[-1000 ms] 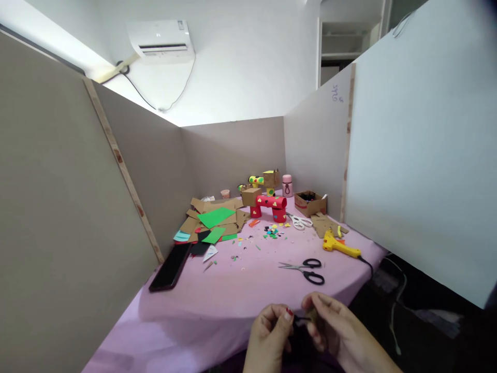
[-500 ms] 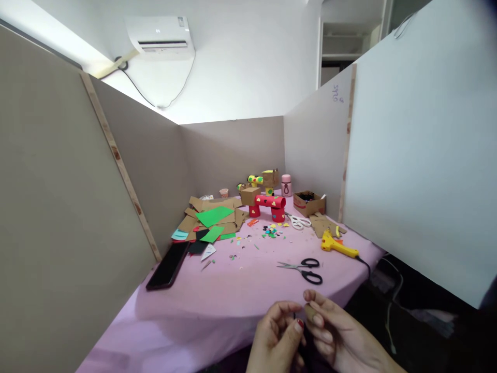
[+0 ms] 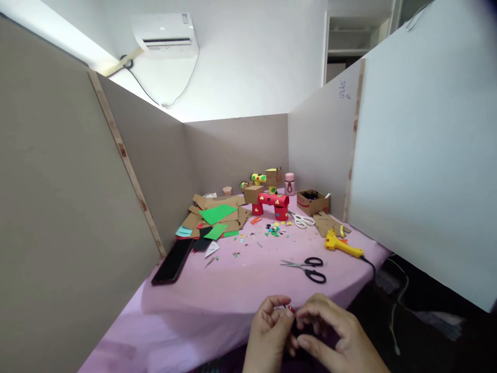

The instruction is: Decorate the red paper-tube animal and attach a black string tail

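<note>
At the table's near edge, my left hand (image 3: pixel 269 329) is closed in a pinch, thumb against curled fingers. A small red spot with a light fleck shows at its thumb tip, and something dark and thin is by the fingertips; I cannot make out what it holds. Close beside it, my right hand (image 3: pixel 337 331) has curved fingers with the thumb apart from them, and I see nothing gripped there. Beyond both hands lie black-handled scissors (image 3: pixel 306 269), blades partly apart and pointing left. Behind them stands a red tube figure (image 3: pixel 274 200) with coloured spots and a cardboard box head.
A yellow glue gun (image 3: pixel 344 244) lies at the right with its cord over the edge. White scissors (image 3: pixel 303 221), paper scraps (image 3: pixel 275 229) and a small carton (image 3: pixel 312 203) are farther back. Left are cardboard with green sheets (image 3: pixel 217 213) and a phone (image 3: pixel 173 262). Panels flank the table.
My right hand has turned over and its thumb has come away from the fingers; the small brown piece seen there before no longer shows. My left hand keeps its pinch.
</note>
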Available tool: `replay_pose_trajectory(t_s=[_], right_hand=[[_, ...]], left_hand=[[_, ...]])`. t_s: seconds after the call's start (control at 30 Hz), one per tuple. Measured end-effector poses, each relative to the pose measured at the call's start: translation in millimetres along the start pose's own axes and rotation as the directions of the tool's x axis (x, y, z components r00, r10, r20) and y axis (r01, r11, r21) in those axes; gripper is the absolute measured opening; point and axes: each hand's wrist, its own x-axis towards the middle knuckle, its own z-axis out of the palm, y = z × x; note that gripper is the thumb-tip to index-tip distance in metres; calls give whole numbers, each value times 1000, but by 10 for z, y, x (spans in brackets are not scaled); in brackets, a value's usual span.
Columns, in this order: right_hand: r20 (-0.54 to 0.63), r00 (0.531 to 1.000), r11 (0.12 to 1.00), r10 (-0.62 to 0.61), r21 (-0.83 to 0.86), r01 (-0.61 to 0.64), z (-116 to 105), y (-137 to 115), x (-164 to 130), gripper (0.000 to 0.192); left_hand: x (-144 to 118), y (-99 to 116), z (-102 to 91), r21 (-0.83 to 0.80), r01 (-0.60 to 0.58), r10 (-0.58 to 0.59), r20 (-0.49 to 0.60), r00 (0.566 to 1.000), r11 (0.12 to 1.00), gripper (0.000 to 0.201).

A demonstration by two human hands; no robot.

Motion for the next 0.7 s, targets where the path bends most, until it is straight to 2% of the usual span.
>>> replay_pose_trajectory(t_s=[0.23,0.5,0.7], right_hand=[[9,992,989,124,83,-124,14,38,17,19],[-10,999,998,49,-26,-49,30,67,2,12],[-9,1000,997,3,-82,-4,37,60,-14,13]], left_hand=[[-30,27,22,131,-41,42,-9,999,990,55],[-60,15,30,252,-124,129,0,992,960,56],[-51,-5,33,241,-99,99,13,995,965,54]])
